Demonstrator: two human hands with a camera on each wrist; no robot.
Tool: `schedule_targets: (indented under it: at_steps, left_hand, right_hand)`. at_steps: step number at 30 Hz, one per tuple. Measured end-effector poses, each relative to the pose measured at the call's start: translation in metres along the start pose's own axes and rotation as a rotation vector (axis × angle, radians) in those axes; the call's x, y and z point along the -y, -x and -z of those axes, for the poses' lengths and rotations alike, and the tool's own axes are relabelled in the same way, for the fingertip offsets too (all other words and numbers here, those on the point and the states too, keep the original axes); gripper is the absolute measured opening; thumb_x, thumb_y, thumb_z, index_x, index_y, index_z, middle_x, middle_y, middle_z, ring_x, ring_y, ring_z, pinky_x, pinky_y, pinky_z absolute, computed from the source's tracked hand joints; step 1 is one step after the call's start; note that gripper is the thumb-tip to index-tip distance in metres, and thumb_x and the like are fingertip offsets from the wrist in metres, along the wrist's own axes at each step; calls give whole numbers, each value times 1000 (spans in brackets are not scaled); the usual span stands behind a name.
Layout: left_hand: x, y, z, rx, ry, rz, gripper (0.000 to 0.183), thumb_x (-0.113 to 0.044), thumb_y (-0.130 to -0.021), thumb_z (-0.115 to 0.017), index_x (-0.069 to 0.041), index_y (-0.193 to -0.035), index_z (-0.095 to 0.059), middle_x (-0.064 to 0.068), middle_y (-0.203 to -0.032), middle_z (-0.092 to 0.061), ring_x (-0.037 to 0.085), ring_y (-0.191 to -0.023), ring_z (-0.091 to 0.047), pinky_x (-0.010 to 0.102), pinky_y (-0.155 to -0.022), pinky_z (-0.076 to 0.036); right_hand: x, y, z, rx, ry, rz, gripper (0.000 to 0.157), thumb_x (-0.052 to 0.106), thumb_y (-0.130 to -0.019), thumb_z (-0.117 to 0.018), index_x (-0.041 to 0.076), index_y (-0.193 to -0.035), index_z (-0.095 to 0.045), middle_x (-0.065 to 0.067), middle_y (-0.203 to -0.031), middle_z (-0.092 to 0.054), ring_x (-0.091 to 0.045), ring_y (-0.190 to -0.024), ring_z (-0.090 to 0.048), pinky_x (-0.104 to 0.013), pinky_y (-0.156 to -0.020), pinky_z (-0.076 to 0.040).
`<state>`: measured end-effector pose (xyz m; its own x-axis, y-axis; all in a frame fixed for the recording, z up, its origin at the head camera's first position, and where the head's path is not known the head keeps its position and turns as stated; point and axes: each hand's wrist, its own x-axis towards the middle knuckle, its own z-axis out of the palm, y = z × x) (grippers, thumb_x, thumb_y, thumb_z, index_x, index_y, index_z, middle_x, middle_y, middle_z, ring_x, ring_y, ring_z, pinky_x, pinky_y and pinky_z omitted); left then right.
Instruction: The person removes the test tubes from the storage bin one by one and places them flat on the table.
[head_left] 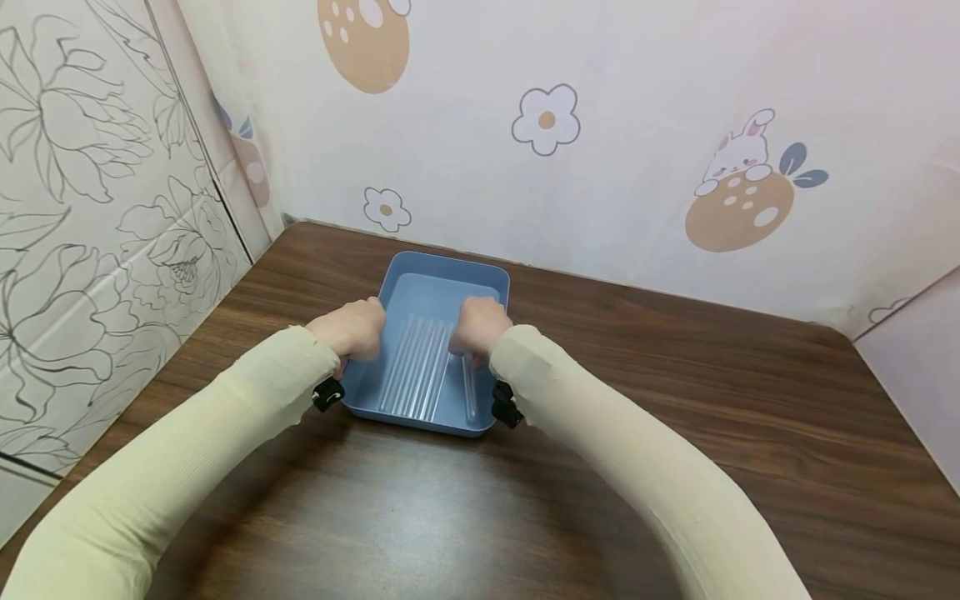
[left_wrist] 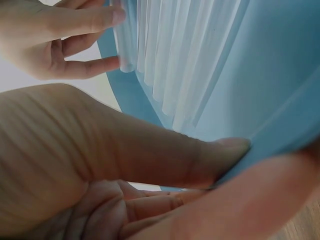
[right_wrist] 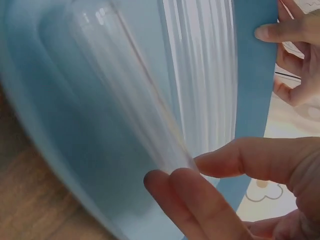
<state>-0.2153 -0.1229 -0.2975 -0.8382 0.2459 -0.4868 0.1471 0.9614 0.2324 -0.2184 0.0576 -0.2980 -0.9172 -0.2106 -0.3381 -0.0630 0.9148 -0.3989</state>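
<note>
A blue rectangular tray (head_left: 442, 286) lies on the table, and several clear tubes (head_left: 415, 367) sit side by side along its floor. My left hand (head_left: 351, 331) pinches the tray's left wall between thumb and fingers, as the left wrist view shows up close. Over the tray's right half, my right hand (head_left: 480, 327) holds one clear tube (right_wrist: 135, 90) by its far end, thumb on one side and fingertips on the other. That tube slants a little, apart from the row. Whether its near end touches the tray floor I cannot tell.
The dark wood table (head_left: 675, 400) extends to the right of the tray and in front of it. Behind stands a pale wall covering (head_left: 622, 133) with flower and rabbit prints. A white panel with line-drawn flowers (head_left: 97, 208) borders the left side.
</note>
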Motion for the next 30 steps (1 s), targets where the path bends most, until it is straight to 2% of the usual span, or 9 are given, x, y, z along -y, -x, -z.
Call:
schedule_targets:
  at_steps: [2, 9, 13, 16, 18, 21, 24, 26, 30]
  left_hand:
    - [0, 0, 0, 2, 0, 1, 67, 3, -91, -43, 20, -144, -5, 48, -123, -46, 24, -41, -62, 26, -36, -48]
    - [0, 1, 0, 1, 7, -1, 67, 3, -91, -42, 19, -144, -3, 44, -105, -58, 22, -40, -61, 26, -37, -48]
    - [0, 1, 0, -1, 11, 1, 68, 3, -91, -43, 19, -144, -4, 46, -117, -51, 22, -39, -61, 26, -36, -48]
    - [0, 1, 1, 6, 4, 4, 68, 3, -91, -43, 19, -144, -4, 46, -126, -44, 22, -40, -61, 25, -36, -47]
    - [-1, 0, 1, 12, -3, 5, 69, 4, -91, -44, 19, -145, -4, 46, -131, -40, 22, -40, -61, 24, -35, -46]
    - [-1, 0, 1, 17, -11, 5, 68, 4, -91, -44, 19, -145, -4, 46, -135, -36, 22, -40, -61, 24, -35, -46]
    - [-2, 1, 1, 21, -11, 7, 69, 4, -91, -44, 19, -145, -4, 45, -136, -36, 21, -40, -61, 24, -36, -46]
    - [-2, 1, 1, 21, -6, 9, 68, 4, -91, -43, 19, -145, -4, 46, -133, -39, 22, -40, -61, 25, -36, -47]
    - [-1, 1, 1, 19, -2, 10, 65, 3, -92, -42, 20, -144, -5, 46, -116, -51, 23, -41, -62, 27, -37, -49]
  right_hand:
    - [-1, 0, 3, 1, 4, 1, 40, 0, -79, -56, 15, -49, -35, -4, -42, -49, -22, -47, -64, -22, -38, -37]
    - [-3, 6, 13, -42, -19, 21, 42, 7, -81, -60, 15, -49, -35, -3, -43, -47, -26, -57, -69, -23, -46, -46]
    - [-6, 11, 19, -71, -51, 23, 44, 9, -81, -61, 16, -48, -33, 1, -39, -40, -24, -57, -70, -23, -45, -44]
    - [-9, 15, 24, -78, -70, 14, 43, 11, -81, -61, 15, -50, -32, 1, -40, -38, -22, -56, -70, -25, -51, -49]
    - [-12, 18, 28, -81, -75, 4, 38, 13, -82, -62, 14, -55, -35, 0, -46, -42, -21, -55, -69, -28, -59, -53]
    - [-16, 23, 34, -85, -89, -8, 25, 14, -82, -62, 11, -66, -44, -6, -64, -52, -18, -53, -68, -32, -72, -56]
    - [-20, 27, 39, -87, -88, -6, 19, 15, -82, -62, 9, -73, -47, -12, -78, -57, -15, -51, -67, -33, -76, -55]
    - [-22, 29, 42, -88, -89, -2, 19, 16, -82, -62, 9, -74, -46, -13, -78, -59, -14, -51, -66, -33, -77, -54]
    - [-30, 32, 46, -93, -87, 8, 21, 16, -83, -62, 8, -71, -47, -13, -66, -65, -14, -51, -66, -32, -75, -51]
